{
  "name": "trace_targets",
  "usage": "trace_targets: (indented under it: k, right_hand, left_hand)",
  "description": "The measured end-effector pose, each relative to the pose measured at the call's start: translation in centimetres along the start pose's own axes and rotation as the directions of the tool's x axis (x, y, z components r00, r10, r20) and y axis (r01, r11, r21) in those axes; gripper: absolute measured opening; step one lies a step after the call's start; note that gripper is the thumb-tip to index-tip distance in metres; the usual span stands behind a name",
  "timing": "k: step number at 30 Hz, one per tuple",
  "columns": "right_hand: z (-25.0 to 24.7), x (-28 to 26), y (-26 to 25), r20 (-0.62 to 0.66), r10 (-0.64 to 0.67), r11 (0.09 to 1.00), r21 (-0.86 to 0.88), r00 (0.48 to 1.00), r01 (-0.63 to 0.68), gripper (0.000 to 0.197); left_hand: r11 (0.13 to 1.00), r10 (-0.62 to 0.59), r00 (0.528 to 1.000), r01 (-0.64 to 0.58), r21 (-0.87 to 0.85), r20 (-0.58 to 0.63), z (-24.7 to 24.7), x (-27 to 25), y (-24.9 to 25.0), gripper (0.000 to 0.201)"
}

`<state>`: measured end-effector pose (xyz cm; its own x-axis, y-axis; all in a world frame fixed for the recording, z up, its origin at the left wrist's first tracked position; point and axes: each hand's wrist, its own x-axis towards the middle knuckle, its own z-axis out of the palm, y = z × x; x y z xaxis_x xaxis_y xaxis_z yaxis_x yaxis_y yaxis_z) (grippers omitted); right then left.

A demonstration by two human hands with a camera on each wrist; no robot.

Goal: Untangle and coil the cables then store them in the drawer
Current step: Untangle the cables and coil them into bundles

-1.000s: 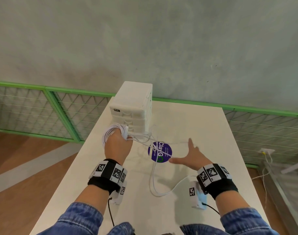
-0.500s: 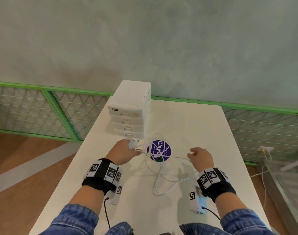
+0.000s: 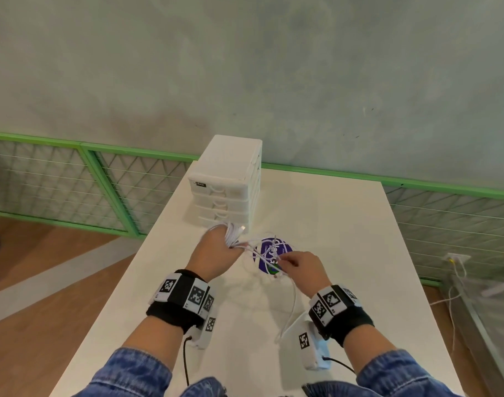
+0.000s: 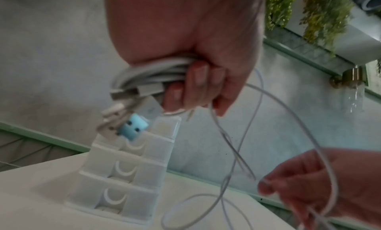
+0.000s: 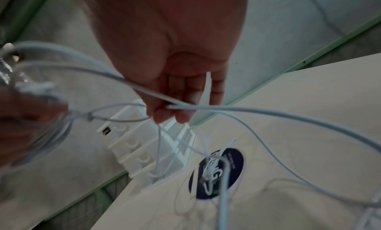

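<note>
My left hand [image 3: 216,253] grips a coiled bundle of white cable [image 4: 148,74] with plug ends and a light blue connector [image 4: 134,127] hanging from it, just in front of the white drawer unit [image 3: 227,184]. Loose white cable strands [image 3: 262,247] run from the bundle to my right hand [image 3: 299,267], which pinches one strand [image 5: 185,107] between thumb and fingers above the purple sticker [image 3: 269,255]. More cable [image 3: 290,308] trails down toward my right wrist. All the drawers [image 4: 121,170] look closed.
The white table [image 3: 331,224] ends at a green-framed wire fence [image 3: 107,184] on the left and behind. A grey wall rises beyond it. The wooden floor [image 3: 44,282] lies to the left, with a wall socket and cords [image 3: 456,259] at the far right.
My right hand moved left from the open table and took hold of a strand over the sticker. My left hand stayed by the drawer unit with the coil.
</note>
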<state>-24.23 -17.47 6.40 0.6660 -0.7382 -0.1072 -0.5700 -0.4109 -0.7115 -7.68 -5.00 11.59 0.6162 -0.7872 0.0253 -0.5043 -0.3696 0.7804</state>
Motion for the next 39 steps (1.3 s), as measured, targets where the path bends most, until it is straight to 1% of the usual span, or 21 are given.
trace_targets:
  k: [3,6,10,13,15,16,18,19,20,21,22,23,25,26,28,29,31,33,34,36,39]
  right_hand:
    - [-1.8,0.0,1.1,-0.198,0.085,0.99,0.13,0.977,-0.06,0.016]
    - [-3.7,0.2,2.6,-0.341,0.257,0.937,0.317,0.904,-0.147,0.013]
    - [-6.0,-0.1,5.3,-0.389,0.457,0.851,0.454,0.8,-0.265,0.015]
    - [-6.6,-0.4,7.9,-0.39,0.577,0.795,0.469,0.718,-0.385,0.016]
    - [-6.6,-0.7,9.3,-0.352,0.634,0.76,0.449,0.689,-0.47,0.021]
    - [-6.5,-1.0,9.5,-0.31,0.649,0.751,0.407,0.695,-0.52,0.024]
    - [-6.1,-1.5,9.0,-0.251,0.667,0.745,0.216,0.702,-0.631,0.033]
    - [-5.7,-1.6,8.3,-0.253,0.658,0.748,0.109,0.709,-0.655,0.039]
    - [-5.4,-1.7,7.2,-0.265,0.619,0.775,0.05,0.739,-0.63,0.047]
    - [-5.1,-1.7,6.0,-0.296,0.528,0.837,0.024,0.796,-0.546,0.055]
    - [-4.8,-1.5,4.7,-0.343,0.376,0.916,0.0,0.861,-0.4,0.059]
    - [-4.4,-1.1,3.4,-0.383,0.189,0.974,-0.046,0.904,-0.223,0.059]
    - [-3.8,-0.4,0.7,-0.378,-0.135,0.984,-0.157,0.916,0.081,0.057]
    - [-3.5,0.0,-0.4,-0.346,-0.245,0.962,-0.206,0.906,0.181,0.057]
    - [-2.9,0.7,-2.3,-0.231,-0.362,0.914,-0.279,0.903,0.295,0.06]
    - [-2.6,0.9,-2.9,-0.143,-0.373,0.896,-0.312,0.917,0.316,0.062]
    - [-2.0,1.3,-3.4,0.015,-0.295,0.9,-0.333,0.956,0.283,0.06]
    - [-2.2,1.5,-3.1,0.057,-0.19,0.932,-0.303,0.98,0.198,0.047]
    - [-2.5,1.4,-2.7,0.046,-0.155,0.947,-0.279,0.987,0.162,0.038]
    - [-3.1,1.1,-1.7,0.001,-0.103,0.974,-0.203,0.995,0.101,0.027]
    - [-4.2,0.3,-0.1,-0.166,-0.04,0.997,-0.068,0.985,0.03,0.022]
  left_hand:
    - [0.993,-0.077,0.992,0.086,0.083,-0.104,-0.1,0.4,-1.8,0.04]
    - [0.983,-0.116,0.978,0.138,0.118,-0.172,-0.6,0.7,-3.1,0.039]
    - [0.977,-0.168,0.944,0.197,0.078,-0.284,-2.0,0.9,-3.8,0.039]
    - [0.986,-0.122,0.937,0.153,0.072,-0.329,-3.1,1.2,-4.6,0.039]
    - [0.989,-0.091,0.944,0.123,0.081,-0.318,-3.5,1.4,-4.8,0.041]
    - [0.99,-0.084,0.944,0.117,0.083,-0.319,-3.5,1.5,-4.5,0.041]
    - [0.994,-0.081,0.947,0.099,0.043,-0.311,-3.3,1.3,-3.5,0.04]
    - [0.996,-0.075,0.954,0.084,0.02,-0.292,-3.1,1.1,-2.9,0.039]
    - [0.998,-0.064,0.964,0.067,0.004,-0.257,-2.9,0.9,-2.1,0.038]
    - [0.999,-0.034,0.976,0.035,0.001,-0.216,-2.7,0.6,-1.2,0.035]
    - [1.0,0.001,0.984,0.0,0.008,-0.177,-2.5,0.3,-0.5,0.031]
    - [0.999,0.037,0.989,-0.035,0.016,-0.144,-2.4,0.2,0.1,0.027]
    - [0.996,0.092,0.992,-0.09,0.025,-0.086,-2.2,-0.2,1.2,0.027]
    - [0.993,0.115,0.992,-0.113,0.028,-0.056,-2.1,-0.3,1.7,0.025]
    - [0.991,0.132,0.991,-0.132,0.025,-0.002,-2.0,-0.7,2.4,0.015]
    - [0.991,0.129,0.992,-0.129,0.02,0.011,-2.0,-0.8,2.5,0.02]
    - [0.991,0.135,0.991,-0.135,0.015,0.013,-2.1,-0.8,2.6,0.025]
    - [0.985,0.161,0.987,-0.16,0.059,-0.013,-2.4,-0.8,2.5,0.017]
    - [0.984,0.165,0.985,-0.161,0.078,-0.047,-2.6,-0.8,2.3,0.016]
    - [0.988,0.13,0.982,-0.117,0.096,-0.139,-3.3,-0.4,1.6,0.03]
    - [0.988,0.023,0.969,0.016,0.154,-0.247,-4.2,0.3,-0.5,0.037]
